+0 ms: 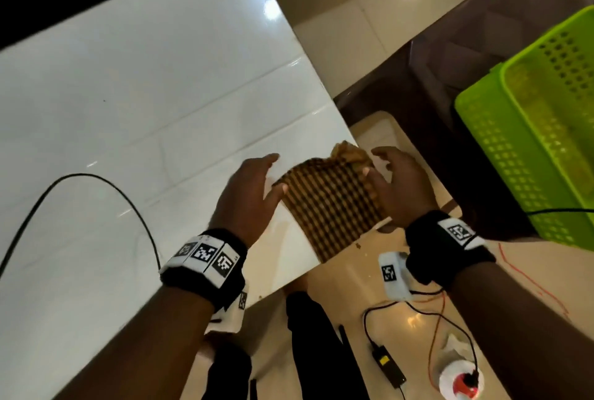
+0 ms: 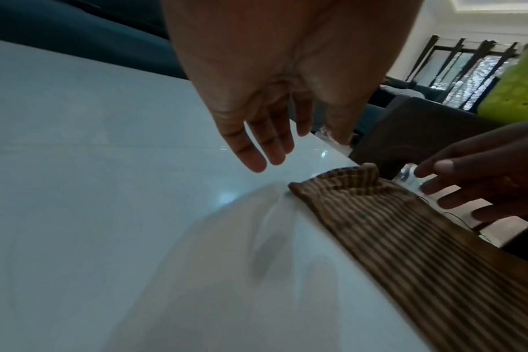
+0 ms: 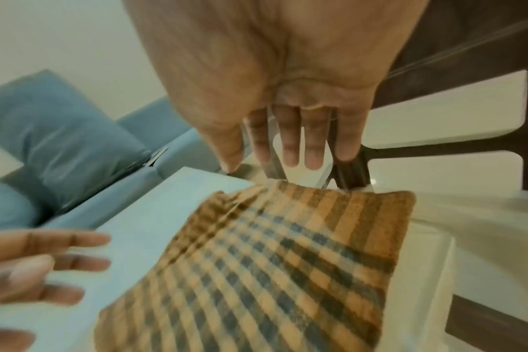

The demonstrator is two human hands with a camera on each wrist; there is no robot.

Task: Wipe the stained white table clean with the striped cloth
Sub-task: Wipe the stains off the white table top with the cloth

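The brown and tan striped cloth lies flat on the right edge of the glossy white table, part of it overhanging the edge. My left hand hovers just left of the cloth, fingers straight and spread, holding nothing. My right hand hovers at the cloth's right side beyond the table edge, fingers extended, also holding nothing. A faint wet smear marks the table beside the cloth.
A black cable loops across the table's left part. A green perforated basket stands on a dark chair to the right. On the tiled floor below lie a black adapter, wires and a small bottle.
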